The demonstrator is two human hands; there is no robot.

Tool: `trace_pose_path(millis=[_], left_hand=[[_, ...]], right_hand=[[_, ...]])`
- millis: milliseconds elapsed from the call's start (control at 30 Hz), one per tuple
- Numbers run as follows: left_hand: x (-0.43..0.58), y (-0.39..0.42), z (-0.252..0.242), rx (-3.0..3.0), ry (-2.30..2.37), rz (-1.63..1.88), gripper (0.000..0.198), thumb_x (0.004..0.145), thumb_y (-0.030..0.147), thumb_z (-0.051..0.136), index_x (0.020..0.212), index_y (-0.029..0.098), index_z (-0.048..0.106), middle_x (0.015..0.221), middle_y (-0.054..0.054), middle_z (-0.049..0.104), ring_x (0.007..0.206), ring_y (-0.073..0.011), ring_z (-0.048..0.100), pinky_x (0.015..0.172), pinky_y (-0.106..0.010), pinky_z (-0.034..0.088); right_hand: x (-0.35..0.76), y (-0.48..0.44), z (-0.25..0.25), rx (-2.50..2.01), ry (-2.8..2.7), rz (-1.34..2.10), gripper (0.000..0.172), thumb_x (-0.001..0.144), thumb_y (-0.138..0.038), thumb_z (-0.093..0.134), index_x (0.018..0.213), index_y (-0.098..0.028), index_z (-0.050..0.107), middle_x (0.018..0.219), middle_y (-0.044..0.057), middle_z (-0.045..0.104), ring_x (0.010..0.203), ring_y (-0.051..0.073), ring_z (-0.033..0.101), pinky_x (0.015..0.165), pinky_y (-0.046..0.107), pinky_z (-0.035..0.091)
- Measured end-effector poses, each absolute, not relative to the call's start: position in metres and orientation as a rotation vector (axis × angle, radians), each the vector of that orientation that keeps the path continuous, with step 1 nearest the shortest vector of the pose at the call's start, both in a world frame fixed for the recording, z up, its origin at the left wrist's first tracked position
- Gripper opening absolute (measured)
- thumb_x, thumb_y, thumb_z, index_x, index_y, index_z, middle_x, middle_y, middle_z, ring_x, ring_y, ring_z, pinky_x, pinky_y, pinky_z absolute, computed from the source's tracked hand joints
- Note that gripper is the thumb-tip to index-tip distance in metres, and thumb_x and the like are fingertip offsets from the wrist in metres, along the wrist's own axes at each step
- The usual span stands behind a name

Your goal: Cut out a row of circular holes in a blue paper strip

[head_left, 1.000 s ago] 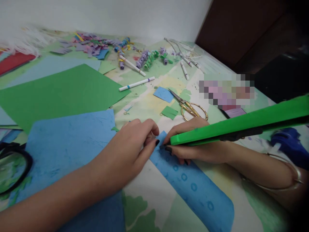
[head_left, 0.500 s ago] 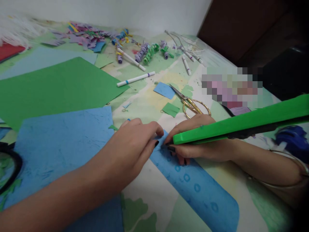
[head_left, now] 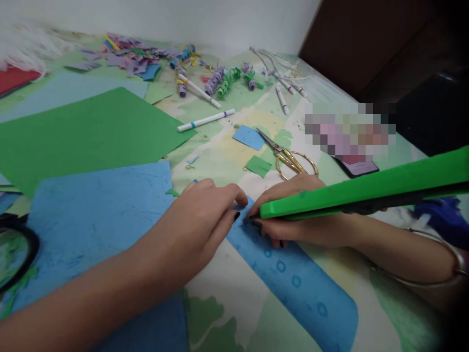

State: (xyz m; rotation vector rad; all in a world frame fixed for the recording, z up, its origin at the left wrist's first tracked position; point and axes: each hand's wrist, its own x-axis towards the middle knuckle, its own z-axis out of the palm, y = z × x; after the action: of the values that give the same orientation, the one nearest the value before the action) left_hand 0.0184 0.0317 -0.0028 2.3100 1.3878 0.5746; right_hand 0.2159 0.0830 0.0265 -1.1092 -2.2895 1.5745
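while right hand (head_left: 304, 231) pinches green tool (head_left: 359, 190), left hand (head_left: 205, 222) half-spread at strip's (head_left: 298, 293) edge, bare cloth (head_left: 223, 276) alongside

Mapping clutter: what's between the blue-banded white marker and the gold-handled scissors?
Head view: a blue paper piece lies between marker and scissors; the green paper piece sits off that line.

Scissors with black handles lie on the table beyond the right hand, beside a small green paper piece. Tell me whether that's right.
The handles are gold, not black, as the head view shows. The scissors do lie on the table beyond the right hand, beside a small green paper piece.
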Motion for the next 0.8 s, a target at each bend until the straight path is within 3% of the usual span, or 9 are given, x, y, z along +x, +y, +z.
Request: trace_pose_path(millis=[233,800], left_hand=[[0.021,0.024,-0.004,2.219,1.467,0.677,0.022,0.09,0.018,0.043,0.095,0.022,0.064,0.076,-0.001,0.063,0.075,-0.0176,0.057,0.063,-0.03,0.04],[0.021,0.021,-0.004,2.234,1.497,0.672,0.025,0.089,0.021,0.043,0.096,0.022,0.067,0.071,-0.002,0.062,0.075,-0.0188,0.059,0.059,-0.029,0.041]], right_hand=[[0.218,0.077,0.028,-1.113,-2.278,1.594,0.015,0.081,-0.015,0.063,0.093,-0.012,0.072,0.059,-0.002,0.067,0.051,0.009,0.063,0.051,0.016,0.053],[0.216,0.079,0.024,-1.093,-2.306,1.509,0.008,0.077,-0.013,0.061,0.077,-0.014,0.069,0.055,-0.003,0.067,0.051,0.009,0.065,0.053,0.016,0.053]])
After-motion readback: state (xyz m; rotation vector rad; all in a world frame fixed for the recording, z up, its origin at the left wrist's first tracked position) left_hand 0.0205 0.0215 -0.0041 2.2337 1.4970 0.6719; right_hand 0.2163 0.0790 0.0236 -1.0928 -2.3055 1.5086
